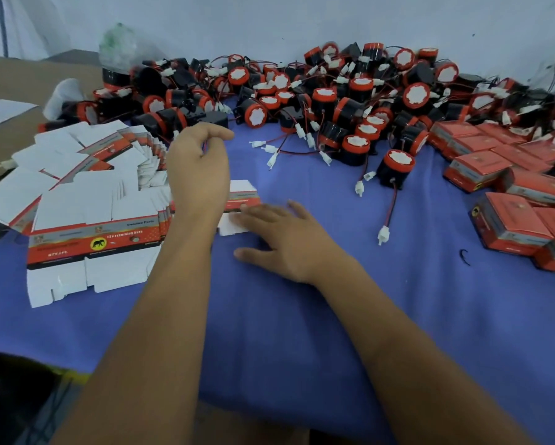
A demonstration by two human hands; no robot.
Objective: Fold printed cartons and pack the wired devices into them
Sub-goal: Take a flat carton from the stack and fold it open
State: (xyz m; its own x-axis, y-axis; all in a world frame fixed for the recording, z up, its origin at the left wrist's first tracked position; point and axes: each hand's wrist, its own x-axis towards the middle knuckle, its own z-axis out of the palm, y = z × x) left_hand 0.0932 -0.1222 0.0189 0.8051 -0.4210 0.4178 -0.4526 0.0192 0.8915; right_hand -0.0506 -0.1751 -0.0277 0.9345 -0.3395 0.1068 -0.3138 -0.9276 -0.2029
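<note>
A flat printed carton (242, 195) lies on the blue cloth (302, 316) at the centre. My right hand (281, 240) lies flat with straight fingers on its near edge. My left hand (200, 165) hovers above the carton's left end with loosely curled fingers, holding nothing that I can see. Several flat red-and-white cartons (86, 200) are fanned out in a stack at the left. A heap of red-and-black wired devices (318, 101) with white plugs runs along the back.
Several closed red boxes (510, 187) are piled at the right. One device (396, 168) stands apart near the centre, its wire and plug (383, 234) trailing toward me. Brown cardboard (19, 91) lies at the far left. A small black loop (465, 256) rests on the cloth.
</note>
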